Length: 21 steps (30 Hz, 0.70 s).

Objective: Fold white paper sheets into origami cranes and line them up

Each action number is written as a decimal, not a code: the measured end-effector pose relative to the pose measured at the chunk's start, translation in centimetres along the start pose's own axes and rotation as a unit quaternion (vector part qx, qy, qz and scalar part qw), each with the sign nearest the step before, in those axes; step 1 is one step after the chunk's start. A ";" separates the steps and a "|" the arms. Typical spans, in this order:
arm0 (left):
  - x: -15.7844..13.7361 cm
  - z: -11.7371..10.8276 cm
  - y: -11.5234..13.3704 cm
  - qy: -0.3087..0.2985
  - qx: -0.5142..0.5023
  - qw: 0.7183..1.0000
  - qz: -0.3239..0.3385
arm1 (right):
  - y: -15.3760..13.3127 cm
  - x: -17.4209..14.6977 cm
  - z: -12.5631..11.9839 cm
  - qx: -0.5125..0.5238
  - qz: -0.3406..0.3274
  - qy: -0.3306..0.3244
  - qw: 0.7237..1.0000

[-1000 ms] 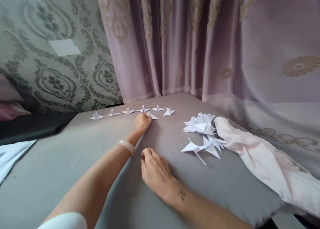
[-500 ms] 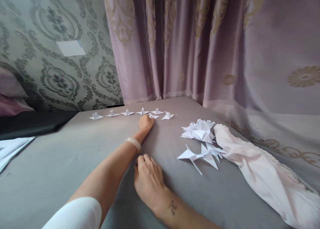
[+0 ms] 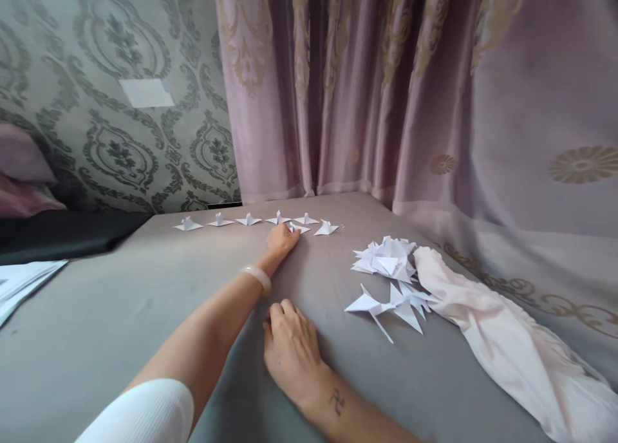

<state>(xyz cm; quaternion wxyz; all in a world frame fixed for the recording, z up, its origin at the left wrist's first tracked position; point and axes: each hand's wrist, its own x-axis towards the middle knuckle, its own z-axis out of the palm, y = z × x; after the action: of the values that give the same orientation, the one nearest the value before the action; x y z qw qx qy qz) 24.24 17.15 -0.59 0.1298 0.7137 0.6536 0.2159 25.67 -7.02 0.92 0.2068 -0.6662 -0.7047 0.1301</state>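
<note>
My left hand (image 3: 282, 238), with a pale bangle on its wrist, reaches far over the grey sheet (image 3: 193, 301). Its fingers close on a white folded paper crane (image 3: 300, 229), partly hidden by the hand. Another paper crane (image 3: 326, 228) stands just to the right of it. Behind them, several more form a row, among them one crane (image 3: 188, 224) at the left end and one (image 3: 306, 219) at the right. Nearer to me, my right hand (image 3: 293, 343) rests knuckles up on the sheet, its fingers curled in and nothing visible in them.
To the right lies a heap of folded paper cranes (image 3: 386, 259), with a few loose ones (image 3: 369, 303) in front. Beside it is a bundled pale pink cloth (image 3: 502, 340). Curtains (image 3: 357, 95) hang behind. Paper sheets (image 3: 29, 285) and a black cloth (image 3: 72, 234) lie at left.
The view has shifted slightly, so most things appear a little further right and lower. Both hands keep nearly the same places, the left still at the same crane.
</note>
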 end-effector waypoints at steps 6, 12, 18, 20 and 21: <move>0.7 0.0 0.0 -0.010 0.019 1.000 0.017 | 0.1 0.2 -0.1 0.006 0.010 -0.009 1.000; 1.0 -0.1 0.0 -0.023 0.036 0.999 0.027 | 0.2 0.2 0.0 0.006 0.008 -0.004 1.000; 0.5 0.7 0.2 0.010 0.044 0.999 0.018 | 0.2 0.2 0.0 0.007 0.008 -0.008 1.000; 0.3 1.0 0.2 0.021 0.046 0.999 0.018 | 0.2 0.2 -0.2 0.007 0.009 -0.009 1.000; 0.2 1.0 0.2 0.025 0.047 0.998 0.018 | 0.2 0.2 -0.2 0.007 0.009 -0.010 1.000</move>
<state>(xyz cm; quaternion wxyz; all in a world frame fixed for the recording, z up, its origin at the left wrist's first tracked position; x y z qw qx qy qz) 24.97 17.44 -1.36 0.0756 0.7252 0.6528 0.2053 25.90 -6.82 1.05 0.2029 -0.6694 -0.7001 0.1437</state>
